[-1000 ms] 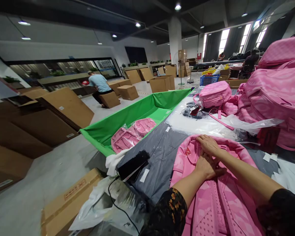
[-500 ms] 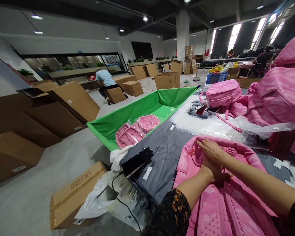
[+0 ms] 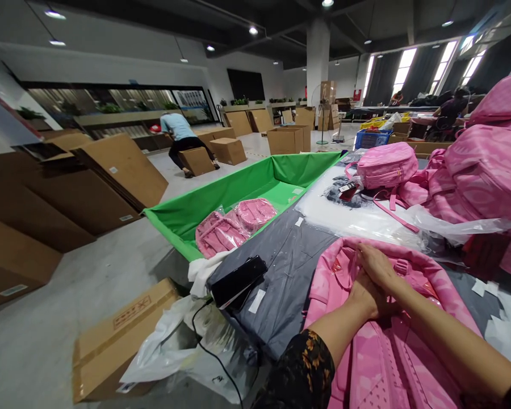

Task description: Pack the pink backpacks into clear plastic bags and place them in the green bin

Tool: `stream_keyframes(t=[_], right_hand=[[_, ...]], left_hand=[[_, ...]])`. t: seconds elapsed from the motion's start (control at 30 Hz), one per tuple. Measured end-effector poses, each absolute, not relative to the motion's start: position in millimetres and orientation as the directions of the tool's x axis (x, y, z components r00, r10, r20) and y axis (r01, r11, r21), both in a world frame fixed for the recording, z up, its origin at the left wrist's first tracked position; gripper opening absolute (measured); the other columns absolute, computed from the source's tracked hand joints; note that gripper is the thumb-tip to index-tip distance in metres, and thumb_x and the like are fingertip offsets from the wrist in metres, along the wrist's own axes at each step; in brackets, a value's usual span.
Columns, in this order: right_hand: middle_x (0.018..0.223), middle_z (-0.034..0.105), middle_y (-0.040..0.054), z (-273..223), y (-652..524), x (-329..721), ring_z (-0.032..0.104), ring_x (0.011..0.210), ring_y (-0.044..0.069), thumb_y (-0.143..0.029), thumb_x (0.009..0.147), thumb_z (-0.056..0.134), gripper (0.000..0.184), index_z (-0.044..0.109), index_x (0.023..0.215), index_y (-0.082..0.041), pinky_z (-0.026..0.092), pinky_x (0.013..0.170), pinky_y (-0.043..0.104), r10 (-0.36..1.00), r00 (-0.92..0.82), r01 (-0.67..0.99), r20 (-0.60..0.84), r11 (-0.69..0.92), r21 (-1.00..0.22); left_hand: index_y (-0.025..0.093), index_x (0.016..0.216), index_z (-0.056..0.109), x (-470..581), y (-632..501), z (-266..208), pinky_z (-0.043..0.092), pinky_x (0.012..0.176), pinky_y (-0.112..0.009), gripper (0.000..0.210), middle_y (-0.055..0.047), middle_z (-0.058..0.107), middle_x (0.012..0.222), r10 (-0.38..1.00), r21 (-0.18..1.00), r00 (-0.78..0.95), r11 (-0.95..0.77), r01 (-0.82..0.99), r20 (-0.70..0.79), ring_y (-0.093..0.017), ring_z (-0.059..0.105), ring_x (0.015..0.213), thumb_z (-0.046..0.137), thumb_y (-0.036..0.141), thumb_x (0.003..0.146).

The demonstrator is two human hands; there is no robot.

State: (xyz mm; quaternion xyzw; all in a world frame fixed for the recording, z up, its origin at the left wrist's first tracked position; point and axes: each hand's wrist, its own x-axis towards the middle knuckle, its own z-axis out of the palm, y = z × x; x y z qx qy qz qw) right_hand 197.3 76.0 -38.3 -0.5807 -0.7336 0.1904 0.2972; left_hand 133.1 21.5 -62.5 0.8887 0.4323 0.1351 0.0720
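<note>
A pink backpack (image 3: 378,363) lies on the grey-covered table in front of me, its padded shoulder straps facing up. My right hand (image 3: 377,266) is at its top, with the fingers bent down and closed on the pink fabric near the strap ends. Just below and partly under it, my left hand (image 3: 366,295) presses against the upper back of the bag. Its fingers are mostly hidden by the right hand. A pink buckle (image 3: 401,267) shows to the right of my hands. Clear plastic pieces with red marks sit near the bag's top edge.
Beyond the left table edge stands a green fabric bin (image 3: 187,218) holding plastic-wrapped pink bags (image 3: 221,232). A black device (image 3: 238,278) with a cable lies at the table edge. More pink backpacks (image 3: 489,165) pile up at right. A person (image 3: 179,133) bends over cartons.
My hands stay together at the backpack's top; the right fingers have shifted slightly to the right. The view has moved a little, and the person in the background has leaned differently.
</note>
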Motion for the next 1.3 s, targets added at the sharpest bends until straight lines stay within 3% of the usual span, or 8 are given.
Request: stream_keyframes(t=[0.13, 0.33, 0.5, 0.67, 0.9, 1.0, 1.13, 1.3], right_hand=[[0.106, 0.076, 0.0158, -16, 98, 199, 0.07, 0.102, 0.038, -0.039, 0.09, 0.064, 0.026, 0.078, 0.103, -0.023, 0.053, 0.086, 0.048, 0.953, -0.284, 0.89, 0.109, 0.305, -0.34], [0.11, 0.075, 0.0203, -41, 129, 174, 0.07, 0.103, 0.03, -0.021, 0.096, 0.049, 0.031, 0.077, 0.109, -0.018, 0.053, 0.082, 0.038, 0.974, -0.222, 0.961, 0.037, 0.225, -0.162], [0.105, 0.076, 0.013, -41, 128, 177, 0.07, 0.099, 0.024, -0.022, 0.092, 0.055, 0.027, 0.076, 0.109, -0.018, 0.053, 0.084, 0.033, 0.948, -0.311, 0.928, 0.066, 0.318, -0.195], [0.137, 0.065, 0.0141, -14, 96, 247, 0.062, 0.123, 0.026, -0.027, 0.096, 0.051, 0.046, 0.06, 0.14, -0.021, 0.051, 0.101, 0.04, 0.879, -0.421, 0.859, 0.222, 0.465, -0.214], [0.155, 0.043, 0.0307, -51, 53, 311, 0.036, 0.146, 0.041, -0.042, 0.099, 0.045, 0.067, 0.041, 0.153, -0.003, 0.03, 0.116, 0.058, 0.916, -0.038, 0.999, 0.4, 0.043, -0.004], [0.16, 0.036, 0.0288, -71, 42, 302, 0.028, 0.149, 0.041, -0.04, 0.103, 0.033, 0.066, 0.036, 0.157, -0.003, 0.024, 0.117, 0.06, 0.891, -0.024, 0.999, 0.453, 0.037, -0.021], [0.16, 0.036, 0.029, -63, 51, 296, 0.031, 0.143, 0.044, -0.042, 0.1, 0.035, 0.069, 0.032, 0.16, -0.006, 0.027, 0.113, 0.064, 0.91, -0.019, 0.995, 0.415, 0.058, -0.082], [0.156, 0.037, 0.0354, -38, 31, 284, 0.034, 0.142, 0.043, -0.03, 0.098, 0.033, 0.065, 0.035, 0.153, 0.006, 0.029, 0.111, 0.062, 0.972, 0.02, 0.994, 0.235, 0.006, -0.112]], left_hand=[[0.017, 0.151, 0.052, 136, 26, -66, 0.04, 0.117, -0.046, 0.08, -0.011, 0.061, 0.149, 0.785, 0.296, 0.589, -0.619, 0.727, 0.194, -0.037, 0.053, 0.134, 0.056, 0.068, 0.089], [0.02, 0.148, 0.055, 130, 27, -68, 0.038, 0.117, -0.042, 0.066, -0.009, 0.058, 0.152, 0.676, 0.242, 0.704, -0.736, 0.632, 0.22, -0.037, 0.055, 0.13, 0.063, 0.048, 0.089], [0.019, 0.147, 0.056, 123, 31, -66, 0.04, 0.116, -0.042, 0.057, -0.012, 0.062, 0.148, 0.726, 0.219, 0.665, -0.687, 0.693, 0.176, -0.033, 0.055, 0.133, 0.056, 0.045, 0.096], [0.02, 0.142, 0.058, 122, 31, -62, 0.041, 0.116, -0.05, 0.054, -0.012, 0.064, 0.143, 0.786, 0.261, 0.572, -0.618, 0.742, 0.234, -0.031, 0.055, 0.134, 0.05, 0.053, 0.101], [0.013, 0.128, 0.063, 117, 30, -37, 0.043, 0.114, -0.041, 0.031, -0.013, 0.068, 0.13, 0.891, 0.413, 0.376, -0.451, 0.791, 0.255, -0.023, 0.059, 0.125, 0.046, 0.021, 0.104], [0.022, 0.13, 0.064, 108, -2, -26, 0.039, 0.117, -0.049, 0.033, -0.008, 0.066, 0.135, 0.87, 0.458, 0.449, -0.49, 0.742, 0.203, -0.026, 0.054, 0.133, 0.045, 0.036, 0.106], [0.036, 0.155, 0.043, 98, -68, -24, 0.035, 0.115, -0.066, 0.07, -0.01, 0.046, 0.16, 0.77, 0.502, 0.637, -0.57, 0.651, 0.049, -0.041, 0.04, 0.147, 0.042, 0.075, 0.097], [0.035, 0.154, 0.047, 104, -82, -44, 0.028, 0.121, -0.065, 0.055, -0.008, 0.037, 0.167, 0.74, 0.411, 0.67, -0.632, 0.657, 0.068, -0.036, 0.039, 0.149, 0.04, 0.059, 0.104]])
